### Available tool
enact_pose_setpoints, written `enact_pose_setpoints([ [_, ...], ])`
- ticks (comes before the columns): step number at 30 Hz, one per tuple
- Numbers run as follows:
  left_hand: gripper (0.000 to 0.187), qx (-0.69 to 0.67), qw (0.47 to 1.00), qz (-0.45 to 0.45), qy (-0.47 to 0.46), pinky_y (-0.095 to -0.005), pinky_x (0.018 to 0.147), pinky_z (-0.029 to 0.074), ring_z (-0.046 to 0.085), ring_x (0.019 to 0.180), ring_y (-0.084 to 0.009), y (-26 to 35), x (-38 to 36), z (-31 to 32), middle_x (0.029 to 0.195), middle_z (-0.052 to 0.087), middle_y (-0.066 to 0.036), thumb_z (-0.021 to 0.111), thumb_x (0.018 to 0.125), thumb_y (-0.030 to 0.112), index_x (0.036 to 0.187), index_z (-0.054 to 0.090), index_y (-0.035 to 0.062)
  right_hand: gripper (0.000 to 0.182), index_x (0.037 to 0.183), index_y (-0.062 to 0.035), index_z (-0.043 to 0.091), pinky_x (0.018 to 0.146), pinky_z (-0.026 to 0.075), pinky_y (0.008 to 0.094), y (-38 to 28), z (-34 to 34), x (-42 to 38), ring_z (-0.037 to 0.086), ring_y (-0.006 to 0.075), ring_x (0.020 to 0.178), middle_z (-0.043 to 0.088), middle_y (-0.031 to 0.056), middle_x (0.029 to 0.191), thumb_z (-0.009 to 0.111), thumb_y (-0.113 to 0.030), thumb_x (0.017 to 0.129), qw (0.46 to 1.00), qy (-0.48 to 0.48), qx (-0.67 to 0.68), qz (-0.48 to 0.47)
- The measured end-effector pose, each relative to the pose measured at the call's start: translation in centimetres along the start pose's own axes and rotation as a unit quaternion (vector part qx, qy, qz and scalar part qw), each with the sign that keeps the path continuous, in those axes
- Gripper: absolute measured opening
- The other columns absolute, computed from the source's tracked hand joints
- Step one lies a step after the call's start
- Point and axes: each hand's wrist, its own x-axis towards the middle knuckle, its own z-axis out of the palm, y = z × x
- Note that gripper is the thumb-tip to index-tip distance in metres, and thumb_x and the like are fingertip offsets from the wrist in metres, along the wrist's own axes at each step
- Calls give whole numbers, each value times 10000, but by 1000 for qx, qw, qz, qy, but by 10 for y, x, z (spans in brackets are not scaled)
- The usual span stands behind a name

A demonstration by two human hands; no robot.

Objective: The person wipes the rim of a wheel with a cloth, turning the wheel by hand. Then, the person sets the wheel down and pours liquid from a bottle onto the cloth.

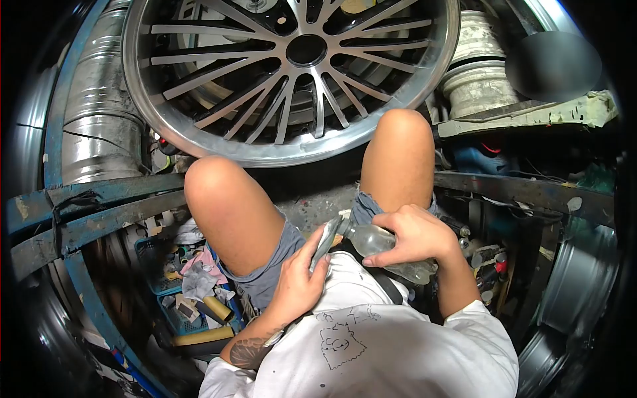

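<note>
My left hand is closed around a flat grey piece, perhaps a cloth or pad, held upright above my lap. Beside it, my right hand grips a clear plastic bottle, its neck tilted toward the grey piece. The bottle's neck is close to the piece; whether they touch I cannot tell. In front of my knees a large multi-spoke wheel rim lies face up, with a polished lip and a black centre cap.
Blue metal frame bars run on both sides. Silver rims stack at the left, pale dusty rims at the right. Below left, a teal basket holds rags and yellow rolls. More rims stand at the lower right.
</note>
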Motion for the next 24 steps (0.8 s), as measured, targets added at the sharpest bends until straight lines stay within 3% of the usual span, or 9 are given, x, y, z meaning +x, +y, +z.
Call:
enact_pose_setpoints([
  [3, 541, 8, 1000, -2, -8, -419, 1023, 500, 650, 1225, -421, -3, 1, 1, 1299, 652, -306, 600, 985, 93, 1507, 480, 20, 611, 840, -4, 707, 588, 514, 456, 4, 3, 2, 674, 399, 619, 643, 217, 624, 830, -592, 731, 998, -7, -3, -66],
  [13, 555, 14, 997, -68, -23, -406, 936, 535, 714, 1085, -418, 2, 0, -4, 1251, 674, -308, 623, 990, 135, 1518, 480, 42, 623, 849, 12, 730, 588, 511, 448, 11, -3, 7, 672, 376, 600, 652, 220, 635, 805, -601, 760, 998, 6, 31, -53],
  [16, 564, 26, 998, -51, -21, -399, 944, 535, 720, 1092, -386, -4, 1, -2, 1278, 673, -290, 632, 990, 138, 1522, 474, 42, 613, 846, 13, 728, 582, 507, 442, 12, -3, 6, 667, 371, 591, 650, 214, 630, 806, -590, 768, 998, 12, 38, -55],
  [19, 575, -8, 1000, -16, -14, -393, 966, 529, 714, 1118, -333, -25, 2, 2, 1335, 676, -230, 650, 997, 144, 1529, 466, 29, 594, 878, 11, 725, 569, 500, 432, 17, -3, 5, 660, 357, 575, 646, 199, 619, 821, -564, 768, 996, 12, 59, -67],
  [22, 585, -134, 989, -35, -51, -347, 888, 551, 700, 1016, -214, -22, 8, -4, 1291, 691, -132, 663, 1007, 150, 1538, 456, 15, 593, 986, 12, 722, 571, 500, 401, 27, -2, 2, 668, 301, 589, 662, 166, 647, 853, -518, 755, 992, 3, 91, -84],
  [23, 594, -261, 943, -172, -116, -272, 757, 537, 635, 890, -106, -5, 5, -14, 1179, 677, -66, 671, 1009, 141, 1546, 449, 16, 602, 1037, 15, 716, 591, 509, 380, 30, -3, 0, 682, 271, 623, 686, 152, 689, 868, -491, 748, 989, 4, 117, -89],
  [24, 613, -279, 935, -181, -120, -255, 698, 518, 613, 819, -86, -4, 6, -14, 1119, 671, -58, 677, 995, 123, 1549, 439, 13, 619, 1088, 18, 710, 610, 518, 360, 34, -3, -3, 697, 241, 657, 710, 138, 731, 883, -464, 741, 985, 4, 143, -94],
])
